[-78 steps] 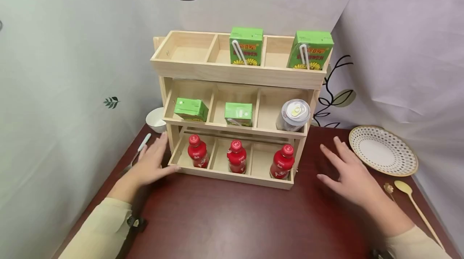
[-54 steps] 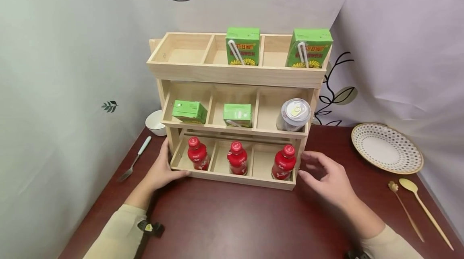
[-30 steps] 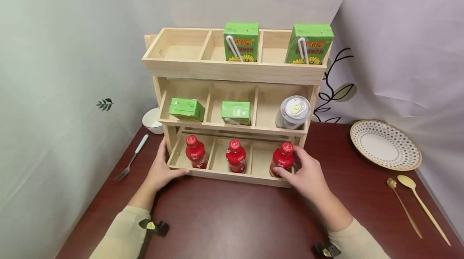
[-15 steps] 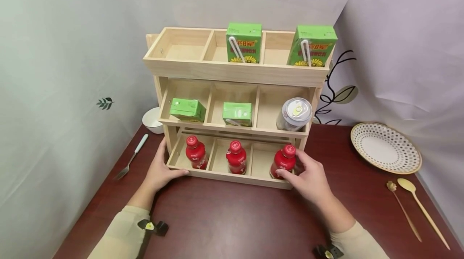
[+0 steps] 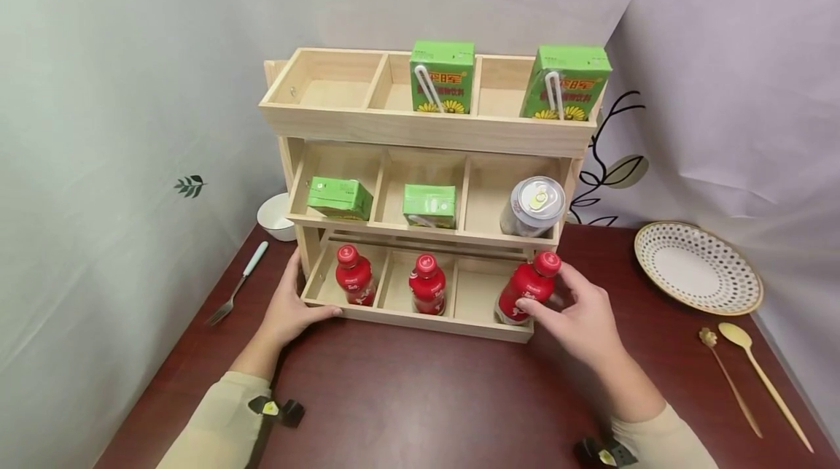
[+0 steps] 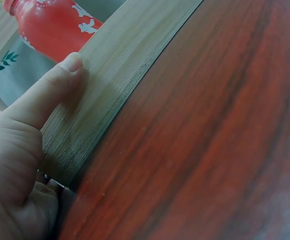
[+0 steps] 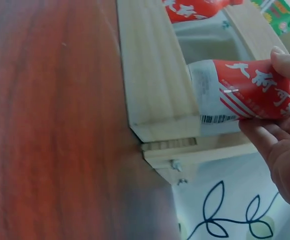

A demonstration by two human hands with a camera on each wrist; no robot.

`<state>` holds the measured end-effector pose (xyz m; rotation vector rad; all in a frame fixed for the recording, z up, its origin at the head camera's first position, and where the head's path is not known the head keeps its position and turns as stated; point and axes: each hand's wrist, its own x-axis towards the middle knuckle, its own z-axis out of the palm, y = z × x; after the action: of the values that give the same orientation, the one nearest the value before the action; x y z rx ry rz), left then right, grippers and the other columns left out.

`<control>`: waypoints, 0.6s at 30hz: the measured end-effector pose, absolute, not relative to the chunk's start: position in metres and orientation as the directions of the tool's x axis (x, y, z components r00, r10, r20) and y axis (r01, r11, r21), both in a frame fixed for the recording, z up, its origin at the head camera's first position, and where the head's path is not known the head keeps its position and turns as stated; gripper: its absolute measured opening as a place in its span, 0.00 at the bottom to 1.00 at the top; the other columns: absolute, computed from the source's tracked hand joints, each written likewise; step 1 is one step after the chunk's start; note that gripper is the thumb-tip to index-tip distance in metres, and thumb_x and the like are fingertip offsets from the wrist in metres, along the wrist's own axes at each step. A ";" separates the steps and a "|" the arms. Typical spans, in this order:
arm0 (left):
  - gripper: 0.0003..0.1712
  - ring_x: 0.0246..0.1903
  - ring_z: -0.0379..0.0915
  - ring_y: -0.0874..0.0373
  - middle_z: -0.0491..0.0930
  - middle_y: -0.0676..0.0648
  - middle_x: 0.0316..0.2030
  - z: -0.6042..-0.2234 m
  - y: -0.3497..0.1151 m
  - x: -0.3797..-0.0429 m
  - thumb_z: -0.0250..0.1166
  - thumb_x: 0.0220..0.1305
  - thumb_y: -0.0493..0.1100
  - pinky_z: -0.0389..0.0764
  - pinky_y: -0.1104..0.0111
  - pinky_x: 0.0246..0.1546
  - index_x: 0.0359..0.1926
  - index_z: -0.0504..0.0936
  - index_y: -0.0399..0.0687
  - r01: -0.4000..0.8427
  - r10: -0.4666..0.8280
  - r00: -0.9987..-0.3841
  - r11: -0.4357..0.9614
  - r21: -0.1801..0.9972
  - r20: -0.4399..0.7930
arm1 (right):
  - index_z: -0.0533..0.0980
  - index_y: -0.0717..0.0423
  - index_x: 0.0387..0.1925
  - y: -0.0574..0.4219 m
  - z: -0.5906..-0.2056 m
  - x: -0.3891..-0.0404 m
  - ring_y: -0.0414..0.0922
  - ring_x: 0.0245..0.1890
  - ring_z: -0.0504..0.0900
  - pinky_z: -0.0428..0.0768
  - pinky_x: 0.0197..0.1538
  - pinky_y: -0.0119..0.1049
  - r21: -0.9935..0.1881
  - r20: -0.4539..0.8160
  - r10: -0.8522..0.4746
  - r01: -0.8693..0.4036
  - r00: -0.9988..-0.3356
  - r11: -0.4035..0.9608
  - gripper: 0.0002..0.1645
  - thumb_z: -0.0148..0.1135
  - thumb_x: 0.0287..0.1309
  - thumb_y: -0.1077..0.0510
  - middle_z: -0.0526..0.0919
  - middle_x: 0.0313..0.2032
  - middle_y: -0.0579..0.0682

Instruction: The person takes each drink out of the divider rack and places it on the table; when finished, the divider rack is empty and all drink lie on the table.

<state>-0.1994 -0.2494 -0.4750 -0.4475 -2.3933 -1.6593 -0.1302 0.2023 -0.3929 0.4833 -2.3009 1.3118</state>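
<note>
A three-tier wooden shelf (image 5: 420,135) stands on the dark red table. My left hand (image 5: 286,316) grips the lower left corner of its bottom tier, thumb (image 6: 60,82) along the front board and the other fingers at the side, mostly hidden. At the right end of that tier, my right hand (image 5: 582,319) holds a red bottle (image 5: 527,290) between thumb and fingers. This bottle leans right, its base inside the right compartment; whether it touches the floor there I cannot tell. Two similar red bottles stand in the left compartment (image 5: 356,276) and the middle compartment (image 5: 428,285).
Green drink cartons sit on the top tier (image 5: 442,79) and the middle tier (image 5: 429,206), with a silver can (image 5: 533,206) at the middle tier's right. A white bowl (image 5: 275,217) and fork (image 5: 239,283) lie left. On the right are a dotted plate (image 5: 698,268) and two gold spoons (image 5: 764,374).
Both hands have come in from the sides to the shelf. The left took hold of its corner; the right grasped the right-hand bottle and has just tipped it rightward.
</note>
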 end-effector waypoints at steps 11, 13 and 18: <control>0.75 0.65 0.57 0.45 0.57 0.43 0.70 -0.474 -0.250 -0.199 0.86 0.29 0.37 0.63 0.73 0.59 0.76 0.47 0.49 0.365 0.134 -0.931 0.339 0.867 0.339 | 0.75 0.53 0.56 0.245 -0.404 -0.137 0.37 0.38 0.82 0.80 0.39 0.26 -0.719 0.494 -0.087 -0.463 -0.865 0.518 0.43 0.83 0.33 0.63 0.84 0.42 0.48; 0.75 0.66 0.57 0.46 0.57 0.44 0.70 -0.474 -0.250 -0.199 0.86 0.29 0.37 0.63 0.72 0.59 0.76 0.47 0.49 0.362 0.131 -0.932 0.338 0.869 0.338 | 0.75 0.52 0.55 0.250 -0.401 -0.137 0.37 0.37 0.83 0.80 0.38 0.27 -0.719 0.478 -0.093 -0.450 -0.873 0.529 0.42 0.83 0.33 0.63 0.84 0.41 0.46; 0.75 0.67 0.55 0.47 0.55 0.43 0.71 -0.473 -0.249 -0.198 0.86 0.30 0.38 0.61 0.74 0.60 0.76 0.47 0.49 0.354 0.128 -0.935 0.350 0.867 0.330 | 0.75 0.51 0.56 0.265 -0.398 -0.137 0.36 0.38 0.82 0.80 0.39 0.26 -0.736 0.443 -0.071 -0.408 -0.894 0.541 0.42 0.83 0.34 0.63 0.83 0.43 0.44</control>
<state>-0.1978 -0.2492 -0.4732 -0.4365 -2.4067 -1.6247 -0.1369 0.2649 -0.3977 0.3937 -2.4209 1.2930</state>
